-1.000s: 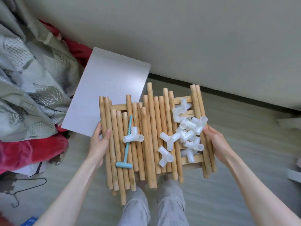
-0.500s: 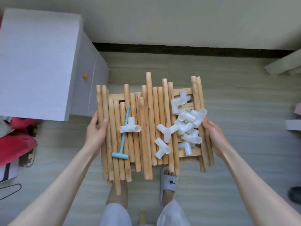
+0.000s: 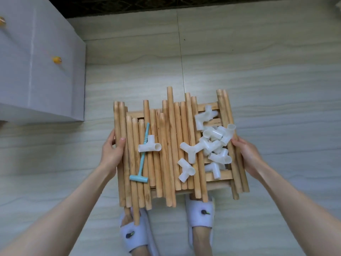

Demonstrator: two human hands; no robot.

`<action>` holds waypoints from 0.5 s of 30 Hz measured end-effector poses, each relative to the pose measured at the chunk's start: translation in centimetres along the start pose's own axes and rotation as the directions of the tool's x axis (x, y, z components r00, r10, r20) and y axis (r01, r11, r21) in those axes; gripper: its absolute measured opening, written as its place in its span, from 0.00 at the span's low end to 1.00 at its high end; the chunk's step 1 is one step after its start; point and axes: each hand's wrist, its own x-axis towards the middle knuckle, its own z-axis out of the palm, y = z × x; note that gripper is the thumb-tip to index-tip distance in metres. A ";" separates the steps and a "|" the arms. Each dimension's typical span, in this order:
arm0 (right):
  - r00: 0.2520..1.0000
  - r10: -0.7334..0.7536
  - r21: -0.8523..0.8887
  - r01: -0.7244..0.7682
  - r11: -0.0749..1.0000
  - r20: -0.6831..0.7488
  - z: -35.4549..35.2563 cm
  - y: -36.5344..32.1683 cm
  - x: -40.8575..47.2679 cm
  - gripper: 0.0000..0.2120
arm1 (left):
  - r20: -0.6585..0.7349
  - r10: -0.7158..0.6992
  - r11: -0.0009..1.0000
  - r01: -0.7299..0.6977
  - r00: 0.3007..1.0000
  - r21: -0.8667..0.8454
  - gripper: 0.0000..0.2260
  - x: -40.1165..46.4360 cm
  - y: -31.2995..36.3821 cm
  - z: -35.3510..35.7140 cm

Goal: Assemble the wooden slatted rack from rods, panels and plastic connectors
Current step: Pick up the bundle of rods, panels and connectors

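Fingers (image 3: 120, 143) of both hands apparently grasp the slatted panel (image 3: 220, 175) stacked with rods (image 3: 172, 145).

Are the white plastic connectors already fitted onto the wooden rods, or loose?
Loose. The white plastic connectors lie piled atop the wooden rods, their sockets empty; one sits apart beside the small blue mallet.

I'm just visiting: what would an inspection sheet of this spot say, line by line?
Surface: pale wood-grain floor; no table seen.
Job's things: wooden rods lying side by side on slatted panels; white plastic connectors heaped on the right part, one apart; small blue mallet on the rods.
Clutter: nothing seen.
Grips: left hand and right hand hold the stack's two sides, carried above the floor.
Cables: nothing seen.
Surroundings: white cabinet with yellow knobs at left; person's white slippers below.
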 end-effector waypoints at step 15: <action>1.000 -0.014 -0.038 0.015 0.999 0.014 3.7 6.8 13.2 0.09 | -0.076 -0.012 0.996 0.006 0.997 -0.084 0.18 11.7 -9.4 5.5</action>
